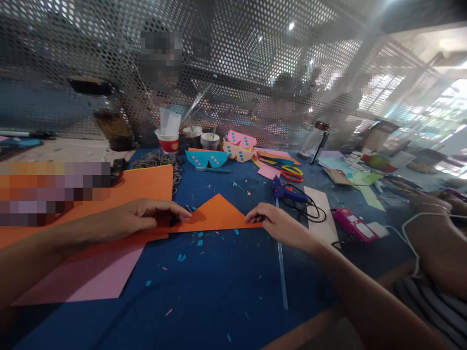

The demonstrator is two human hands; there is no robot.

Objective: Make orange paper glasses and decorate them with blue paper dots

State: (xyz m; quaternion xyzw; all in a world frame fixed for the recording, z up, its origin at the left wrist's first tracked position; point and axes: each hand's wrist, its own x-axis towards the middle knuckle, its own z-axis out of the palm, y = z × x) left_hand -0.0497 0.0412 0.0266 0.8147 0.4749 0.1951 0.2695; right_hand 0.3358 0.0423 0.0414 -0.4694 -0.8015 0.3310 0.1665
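Observation:
An orange paper triangle (216, 214) lies folded on the blue table (219, 287). My left hand (146, 216) presses flat on its left corner, fingers stretched out toward the middle. My right hand (279, 224) pinches the triangle's right tip against the table. A large orange sheet (142, 187) and a pink sheet (91, 274) lie under and beside my left forearm.
A blue glue gun (286, 192) with black cord, a glue stick (281, 267), scissors (290, 172), folded paper boats (206, 158), cups (168, 141) and a pink device (353, 224) lie beyond. Another person's arm (434, 243) rests at right. Paper scraps dot the table.

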